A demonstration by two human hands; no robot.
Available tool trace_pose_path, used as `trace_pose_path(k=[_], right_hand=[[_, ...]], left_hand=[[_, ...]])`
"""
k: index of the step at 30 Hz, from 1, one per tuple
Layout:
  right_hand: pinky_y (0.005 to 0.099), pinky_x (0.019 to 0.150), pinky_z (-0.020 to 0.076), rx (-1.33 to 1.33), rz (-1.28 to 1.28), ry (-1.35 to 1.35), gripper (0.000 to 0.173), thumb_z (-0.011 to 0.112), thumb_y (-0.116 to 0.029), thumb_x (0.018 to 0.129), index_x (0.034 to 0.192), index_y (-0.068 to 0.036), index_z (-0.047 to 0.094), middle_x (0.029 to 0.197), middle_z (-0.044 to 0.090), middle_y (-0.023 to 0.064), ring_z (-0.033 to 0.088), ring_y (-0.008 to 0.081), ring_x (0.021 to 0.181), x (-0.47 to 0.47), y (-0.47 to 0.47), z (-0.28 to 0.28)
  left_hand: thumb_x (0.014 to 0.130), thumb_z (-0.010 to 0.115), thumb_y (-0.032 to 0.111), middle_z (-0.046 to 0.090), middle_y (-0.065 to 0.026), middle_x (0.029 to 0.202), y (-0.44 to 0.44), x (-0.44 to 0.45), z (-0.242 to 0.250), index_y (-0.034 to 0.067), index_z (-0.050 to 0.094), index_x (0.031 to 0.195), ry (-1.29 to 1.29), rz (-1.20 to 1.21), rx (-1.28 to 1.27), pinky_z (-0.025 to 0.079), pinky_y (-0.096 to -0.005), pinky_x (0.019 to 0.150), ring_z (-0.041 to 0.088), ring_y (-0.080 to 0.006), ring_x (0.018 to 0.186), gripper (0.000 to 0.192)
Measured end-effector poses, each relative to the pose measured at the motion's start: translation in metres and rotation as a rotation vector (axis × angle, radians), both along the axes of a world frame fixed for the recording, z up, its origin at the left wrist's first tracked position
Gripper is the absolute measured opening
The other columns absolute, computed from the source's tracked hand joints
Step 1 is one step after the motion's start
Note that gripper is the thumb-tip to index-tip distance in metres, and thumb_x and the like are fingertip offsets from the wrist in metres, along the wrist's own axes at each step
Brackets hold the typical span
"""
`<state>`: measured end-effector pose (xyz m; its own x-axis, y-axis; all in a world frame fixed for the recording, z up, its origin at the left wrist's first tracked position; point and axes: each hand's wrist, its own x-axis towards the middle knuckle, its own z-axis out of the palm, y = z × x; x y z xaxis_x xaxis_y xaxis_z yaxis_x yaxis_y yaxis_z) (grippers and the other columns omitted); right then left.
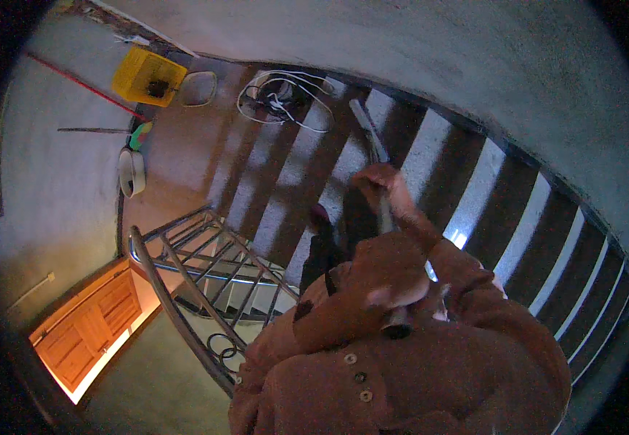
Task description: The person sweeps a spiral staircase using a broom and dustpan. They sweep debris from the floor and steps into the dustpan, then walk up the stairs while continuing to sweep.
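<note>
My right hand (393,185) is closed around the shaft of a long light-coloured pole (384,215). Beyond it, a pale, narrow far part (369,128) of the pole or tool reaches over the stairs; its exact kind is unclear. Close to my chest, my left hand (401,293) is wrapped around the near part of the same pole, whose dark round end (396,329) sticks out below. Brown coat sleeves cover both arms. Under me are stairs (426,144) with alternating dark and pale bands. A dark trouser leg and a shoe (320,213) show left of the pole.
A metal railing (154,280) curves along the lower left. Coiled white cable (287,117) lies by the upper wall. Farther off are a yellow crate (148,76), a pale rimmed container (214,89), a white oval basin (132,173), a red pole (83,86) and a wooden door (94,326).
</note>
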<state>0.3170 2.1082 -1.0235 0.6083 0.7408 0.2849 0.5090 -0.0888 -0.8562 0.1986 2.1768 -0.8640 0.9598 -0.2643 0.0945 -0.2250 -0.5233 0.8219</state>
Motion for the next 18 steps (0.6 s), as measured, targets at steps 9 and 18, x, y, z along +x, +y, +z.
trace_pose_path(k=[9, 18], right_hand=[[0.0268, 0.048, 0.0438, 0.270, 0.281, 0.242, 0.008, 0.066, -0.008, 0.077, 0.080, -0.002, 0.063, 0.069, 0.059, 0.0056, 0.055, 0.0141, 0.056, -0.105, 0.108, -0.090], [0.0325, 0.056, 0.0440, 0.545, 0.604, 0.954, 0.013, 0.058, -0.011, 0.084, 0.080, 0.001, 0.063, 0.072, 0.059, 0.0094, 0.055, 0.0152, 0.062, -0.169, 0.119, -0.216]], left_hand=[[0.060, 0.067, 0.024, 0.062, -0.0077, 0.068, 0.075, -0.070, -0.001, 0.012, 0.066, 0.078, 0.169, 0.187, 0.227, 0.048, -0.0384, 0.055, 0.061, -0.0291, 0.068, 0.022], [0.054, 0.069, 0.019, 0.057, -0.0075, 0.067, 0.092, -0.074, -0.114, 0.012, 0.061, 0.074, -0.076, 0.639, -0.268, 0.044, -0.0394, 0.054, 0.058, -0.0305, 0.066, 0.022]])
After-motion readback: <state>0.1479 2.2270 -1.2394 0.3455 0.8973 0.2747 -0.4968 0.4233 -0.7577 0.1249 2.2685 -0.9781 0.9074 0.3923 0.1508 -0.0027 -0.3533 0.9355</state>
